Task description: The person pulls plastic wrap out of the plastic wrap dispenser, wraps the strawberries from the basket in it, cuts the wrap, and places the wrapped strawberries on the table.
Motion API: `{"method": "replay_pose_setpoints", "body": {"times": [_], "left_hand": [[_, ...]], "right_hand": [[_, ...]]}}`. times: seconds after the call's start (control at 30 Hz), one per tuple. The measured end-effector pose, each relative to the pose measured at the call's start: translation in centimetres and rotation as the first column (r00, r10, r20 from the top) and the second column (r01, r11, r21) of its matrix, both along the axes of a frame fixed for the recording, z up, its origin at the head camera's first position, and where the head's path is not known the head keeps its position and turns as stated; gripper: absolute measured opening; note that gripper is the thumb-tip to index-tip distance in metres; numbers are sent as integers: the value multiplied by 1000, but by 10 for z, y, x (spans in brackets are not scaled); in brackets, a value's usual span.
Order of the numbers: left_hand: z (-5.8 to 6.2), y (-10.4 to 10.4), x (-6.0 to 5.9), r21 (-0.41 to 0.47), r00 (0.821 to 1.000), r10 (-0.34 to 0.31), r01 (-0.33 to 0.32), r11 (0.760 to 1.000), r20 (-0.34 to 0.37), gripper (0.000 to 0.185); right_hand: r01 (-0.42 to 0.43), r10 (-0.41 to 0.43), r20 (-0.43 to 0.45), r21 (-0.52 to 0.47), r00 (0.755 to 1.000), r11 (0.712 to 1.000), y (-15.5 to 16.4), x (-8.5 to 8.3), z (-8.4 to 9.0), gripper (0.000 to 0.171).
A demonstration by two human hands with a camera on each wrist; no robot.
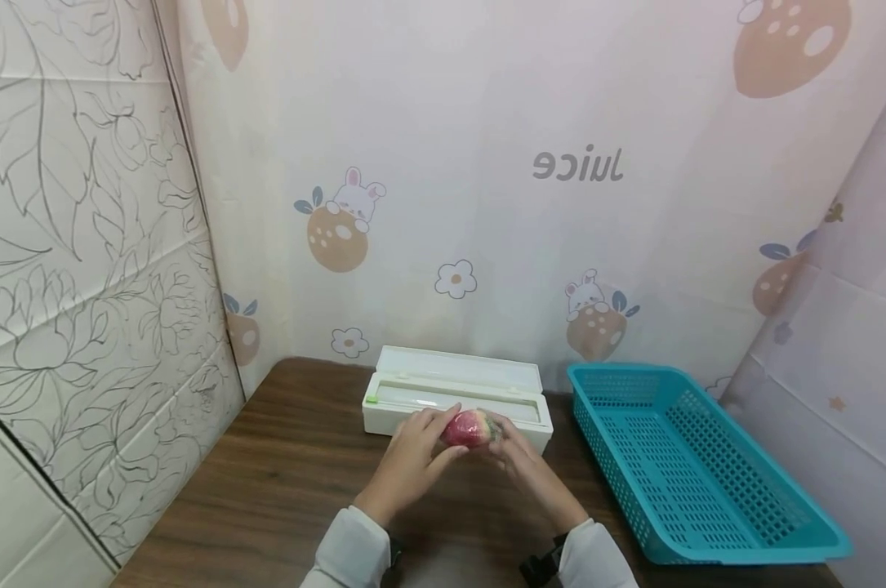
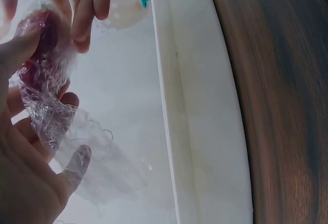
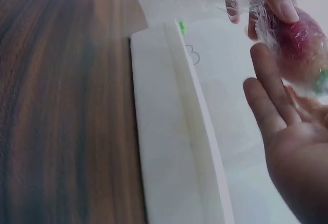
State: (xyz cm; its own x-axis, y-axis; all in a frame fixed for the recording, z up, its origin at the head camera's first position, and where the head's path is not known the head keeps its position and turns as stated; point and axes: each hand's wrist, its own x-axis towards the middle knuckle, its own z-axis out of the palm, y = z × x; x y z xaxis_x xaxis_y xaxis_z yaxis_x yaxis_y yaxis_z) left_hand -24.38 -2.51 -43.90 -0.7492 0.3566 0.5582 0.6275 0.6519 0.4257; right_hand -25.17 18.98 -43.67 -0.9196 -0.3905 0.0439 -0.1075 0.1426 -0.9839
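A red fruit (image 1: 468,429) with a yellowish-green end, wrapped in clear cling film (image 2: 48,114), is held above the table. My left hand (image 1: 411,465) grips it from the left, its thumb on the wrapped side. Below the fruit, a crumpled tail of film trails by the left fingers in the left wrist view. My right hand (image 3: 302,147) is at the greenish end with fingers extended beside the fruit; whether they touch it is unclear. Just behind both hands stands a white cling film dispenser (image 1: 380,418), its lid raised.
A turquoise plastic basket (image 1: 678,457) stands to the right. A green slider (image 1: 371,399) sits at the dispenser's left end. The dark wooden table (image 1: 266,482) backs onto a patterned curtain (image 1: 443,204), with more patterned sheets at both sides.
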Motion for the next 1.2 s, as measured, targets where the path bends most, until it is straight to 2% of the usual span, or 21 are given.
{"method": "replay_pose_setpoints", "body": {"times": [0.1, 0.23, 0.33, 0.4, 0.6, 0.7, 0.97, 1.1, 1.2], "left_hand": [[-3, -2, -1, -39, 1000, -26, 26, 999, -1, 61], [-6, -5, -2, -55, 997, -57, 60, 997, 48, 60], [-6, -7, -1, -48, 995, -59, 63, 997, 84, 52], [-5, -8, -1, -42, 995, -55, 58, 997, 83, 46], [-4, -7, -1, -44, 1000, 15, -15, 999, -13, 38], [-3, -4, -1, -28, 998, 43, -44, 999, -34, 37], [-3, 3, -2, 54, 989, 140, -137, 989, -45, 32], [-4, 6, -2, 98, 984, 178, -176, 979, -11, 32], [-5, 7, -2, 101, 984, 180, -180, 979, 7, 32]], "right_hand": [[-8, 8, 1, 7, 1000, 1000, 2, 0, 3, 52], [111, -103, -71, 131, 992, 985, 2, 0, 0, 48], [182, -169, -96, 145, 981, 973, 2, 0, -3, 48], [215, -201, -106, 147, 974, 966, 2, 0, -3, 50], [228, -213, -123, 128, 969, 965, 1, 2, 1, 49], [234, -221, -134, 93, 966, 968, -1, 2, 4, 47], [263, -258, -91, 44, 962, 964, -8, 3, 3, 51], [262, -257, -107, 35, 961, 965, -11, 3, 0, 51], [265, -260, -119, 27, 958, 964, -11, 4, -2, 51]]}}
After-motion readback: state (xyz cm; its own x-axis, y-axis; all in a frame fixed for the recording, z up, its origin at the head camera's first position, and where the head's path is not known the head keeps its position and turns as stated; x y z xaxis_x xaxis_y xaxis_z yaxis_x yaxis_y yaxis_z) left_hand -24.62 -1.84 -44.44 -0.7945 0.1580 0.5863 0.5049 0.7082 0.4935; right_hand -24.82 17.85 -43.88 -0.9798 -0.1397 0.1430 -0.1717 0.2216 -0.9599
